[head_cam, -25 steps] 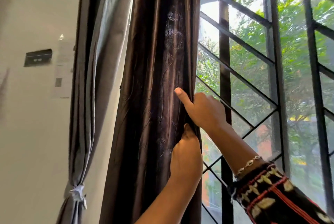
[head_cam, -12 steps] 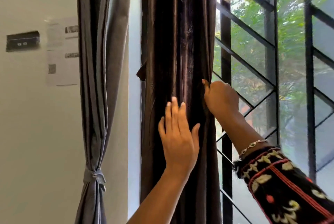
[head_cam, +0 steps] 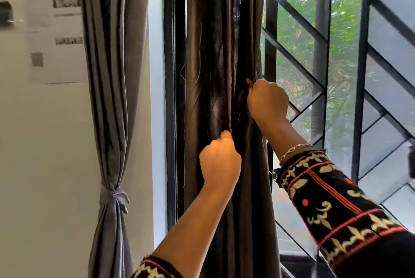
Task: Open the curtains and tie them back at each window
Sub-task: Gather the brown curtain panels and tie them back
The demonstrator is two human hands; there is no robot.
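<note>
Curtains number two in the head view, the only view there is: a dark brown curtain (head_cam: 215,75) gathered into a narrow column that both hands grip, and a grey curtain (head_cam: 112,75) well to the left of the left hand, already cinched by one knotted grey tie (head_cam: 114,197) that sits a little lower than that hand. Two hands show. The left hand (head_cam: 219,163) is closed into a fist on a fold near the middle of the brown curtain, thumb uppermost, fingers curled into the cloth. The right hand (head_cam: 267,100) is above it and to its right, also clenched, pinching the curtain's right edge, with its knuckles toward the glass. The two fists are near each other but apart, a strip of dark fabric running between them. One thin bracelet (head_cam: 292,149) circles the right wrist, and just below it begins a black sleeve (head_cam: 336,205) with red bands and cream motifs; a second cuff of the same pattern (head_cam: 155,268) shows at the bottom edge on the left forearm. Right of the right hand stands a window (head_cam: 386,89) behind a black grille (head_cam: 361,71) of upright and slanting bars, green foliage blurred beyond it. Left of the left hand, one dark frame post (head_cam: 173,98) runs vertically between the two curtains. Far left, past the grey curtain, one sheet of paper (head_cam: 58,37) is stuck to the pale wall (head_cam: 45,143), its print too blurred to read.
</note>
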